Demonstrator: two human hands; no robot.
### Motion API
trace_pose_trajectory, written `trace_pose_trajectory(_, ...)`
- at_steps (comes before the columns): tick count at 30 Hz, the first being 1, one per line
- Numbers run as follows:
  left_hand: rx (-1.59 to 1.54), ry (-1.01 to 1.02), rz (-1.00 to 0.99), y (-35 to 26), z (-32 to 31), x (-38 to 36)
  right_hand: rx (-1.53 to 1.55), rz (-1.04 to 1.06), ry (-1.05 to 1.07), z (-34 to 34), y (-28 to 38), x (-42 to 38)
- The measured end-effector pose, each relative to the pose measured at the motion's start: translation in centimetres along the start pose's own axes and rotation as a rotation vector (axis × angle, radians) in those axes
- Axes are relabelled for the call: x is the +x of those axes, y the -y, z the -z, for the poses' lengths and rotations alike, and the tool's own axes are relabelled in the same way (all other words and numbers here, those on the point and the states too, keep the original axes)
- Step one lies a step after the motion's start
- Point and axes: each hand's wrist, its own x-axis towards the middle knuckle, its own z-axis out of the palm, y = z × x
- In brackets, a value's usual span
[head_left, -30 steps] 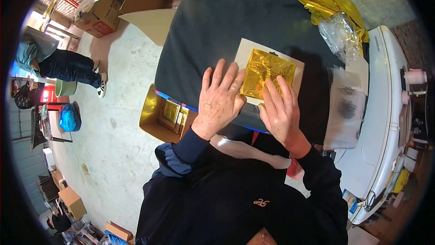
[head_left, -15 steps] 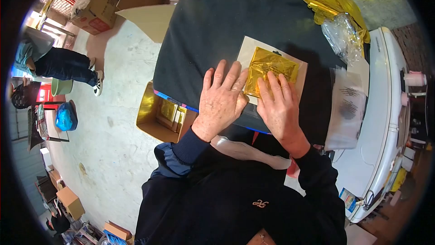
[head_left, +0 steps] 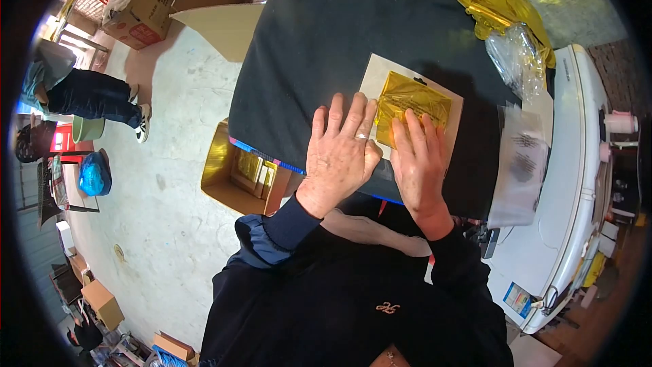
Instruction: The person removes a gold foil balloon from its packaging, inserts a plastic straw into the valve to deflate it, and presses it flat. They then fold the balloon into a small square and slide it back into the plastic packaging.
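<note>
A flat, square gold foil packet (head_left: pixel 413 100) in a clear wrapper, with a dark hang slot at its top edge, lies on a beige card sheet (head_left: pixel 377 72). Both rest on a black cloth-covered table (head_left: pixel 305 48). My right hand (head_left: pixel 422 167) lies open across the packet's lower part, its fingertips pressing on the foil. My left hand (head_left: pixel 341 156) is flat and open beside the packet, fingertips at the card's left edge, with a ring on one finger. What lies beneath my palms is hidden.
Gold foil sheets (head_left: pixel 485 0) and crumpled clear plastic (head_left: pixel 516 61) lie along the far and right table edge. Clear printed bags (head_left: pixel 519 167) are stacked at the right. An open carton (head_left: pixel 221 177) with gold packets stands below left. Another person (head_left: pixel 95 95) stands at the far left.
Both hands remain flat in nearly the same places. My right hand's fingers have shifted slightly on the packet, and the whole view has moved a little.
</note>
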Motion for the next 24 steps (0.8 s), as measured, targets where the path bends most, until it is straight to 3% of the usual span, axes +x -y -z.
trace_pose_trajectory(18, -0.041, 0.102, -0.029, 0.23, 0.37, 0.27, 0.103, -0.034, 0.016, 0.20, 0.11, 0.00)
trace_pose_trajectory(24, -0.108, 0.034, -0.038, 0.09, 0.43, 0.25, 0.122, -0.035, 0.043, 0.46, 0.23, 0.06)
